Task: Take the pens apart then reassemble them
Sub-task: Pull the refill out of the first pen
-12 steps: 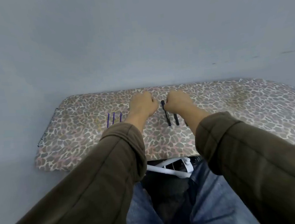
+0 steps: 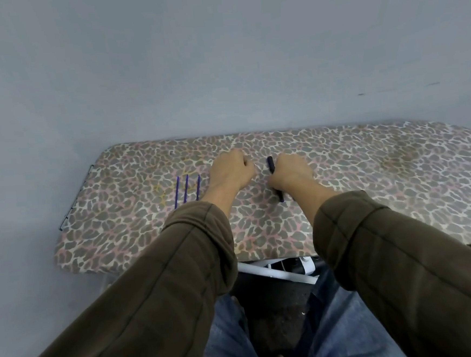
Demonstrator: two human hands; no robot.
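The right hand (image 2: pixel 291 174) is gripping a dark pen (image 2: pixel 270 164) with curled fingers over the leopard-print board (image 2: pixel 398 179). The left hand (image 2: pixel 232 170) is resting fisted beside it, contents not determinable. 3 purple refills (image 2: pixel 185 188) are lying just left.

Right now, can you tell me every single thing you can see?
ink refills: three, purple, side by side on the board, left of the left hand
dark pen: one for sure, dark blue or black, in the right hand, with an end poking out on each side
leopard-print board: one, brown, pink and cream, across the middle
white frame: one, white, under the board's near edge
wall: one, grey-blue, behind the board
jeans: one pair, blue, at the bottom
sleeves: two, olive-brown, on the arms
left hand: one, fingers curled, on the board; anything inside is hidden
right hand: one, grips the dark pen
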